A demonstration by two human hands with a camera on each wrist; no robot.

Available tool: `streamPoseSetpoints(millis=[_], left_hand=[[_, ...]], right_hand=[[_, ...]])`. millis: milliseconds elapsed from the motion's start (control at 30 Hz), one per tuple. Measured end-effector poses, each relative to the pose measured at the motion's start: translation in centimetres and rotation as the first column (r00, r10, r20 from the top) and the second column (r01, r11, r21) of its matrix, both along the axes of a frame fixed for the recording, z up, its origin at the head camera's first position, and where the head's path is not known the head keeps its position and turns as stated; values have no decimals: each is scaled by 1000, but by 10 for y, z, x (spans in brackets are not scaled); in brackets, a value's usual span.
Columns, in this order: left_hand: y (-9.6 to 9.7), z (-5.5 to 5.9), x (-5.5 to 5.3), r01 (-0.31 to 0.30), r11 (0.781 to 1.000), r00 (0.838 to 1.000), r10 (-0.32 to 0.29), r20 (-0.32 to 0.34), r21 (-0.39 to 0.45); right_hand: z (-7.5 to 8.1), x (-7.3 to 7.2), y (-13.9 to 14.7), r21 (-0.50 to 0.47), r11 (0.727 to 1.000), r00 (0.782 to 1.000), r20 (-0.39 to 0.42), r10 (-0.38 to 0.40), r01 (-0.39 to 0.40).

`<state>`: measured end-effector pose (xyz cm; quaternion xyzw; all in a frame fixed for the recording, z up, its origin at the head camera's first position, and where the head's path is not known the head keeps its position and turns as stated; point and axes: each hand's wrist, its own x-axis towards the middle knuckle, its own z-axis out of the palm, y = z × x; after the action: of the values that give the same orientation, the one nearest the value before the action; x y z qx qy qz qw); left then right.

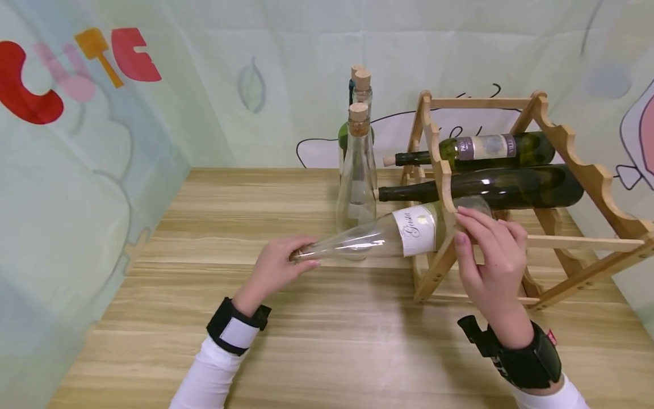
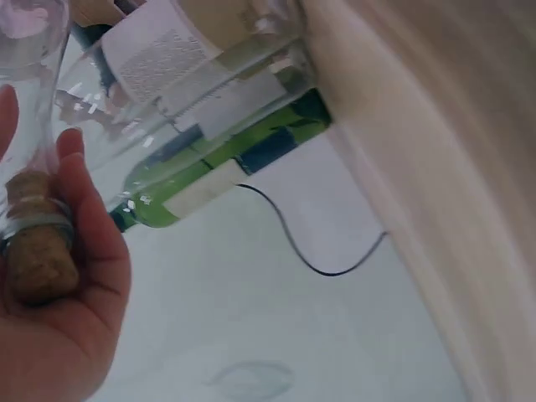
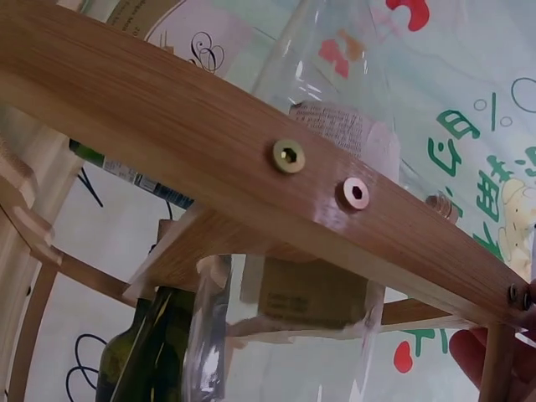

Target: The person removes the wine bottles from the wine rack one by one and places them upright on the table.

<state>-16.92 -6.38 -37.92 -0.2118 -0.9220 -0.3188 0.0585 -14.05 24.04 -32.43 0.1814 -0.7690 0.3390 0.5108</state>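
Note:
My left hand (image 1: 278,261) grips the neck of a clear glass bottle (image 1: 380,236) with a white label. Its cork (image 2: 42,264) lies against the palm in the left wrist view. The bottle lies nearly level, its base end inside the wooden wine rack (image 1: 582,244) and its neck pointing left. At the rack's near left upper corner, my right hand (image 1: 495,261) holds the frame between thumb and fingers. Two dark green bottles, one with a purple-and-white label (image 1: 487,146) and one plain (image 1: 516,187), lie in the rack behind the clear one.
Left of the rack, a corked clear bottle (image 1: 356,190) stands upright on the wood-grain table (image 1: 327,335). More corked bottles stand behind it, one of them green (image 2: 234,159). A printed cloth backdrop (image 1: 286,68) rises along the table's back and left.

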Motion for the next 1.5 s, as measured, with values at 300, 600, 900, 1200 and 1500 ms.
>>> streamPoseSetpoints(millis=[300,600,900,1200,1500], left_hand=[[-16,-10,1,-119,959,960,45,275,257],[-32,-16,-1,-180,862,913,-33,407,474],[-30,-21,0,-274,263,904,-259,341,925],[5,-12,-7,-298,-242,946,-202,253,923],[17,8,-14,-443,-498,896,-212,390,746]], right_hand=[[1,-1,-2,-31,999,999,-38,-17,16],[1,-2,-4,-34,999,999,-43,-11,9],[2,-2,-6,-44,999,998,-54,-10,7],[0,-3,-5,-38,999,999,-47,-6,4],[-1,-3,-5,-44,999,998,-59,-9,7]])
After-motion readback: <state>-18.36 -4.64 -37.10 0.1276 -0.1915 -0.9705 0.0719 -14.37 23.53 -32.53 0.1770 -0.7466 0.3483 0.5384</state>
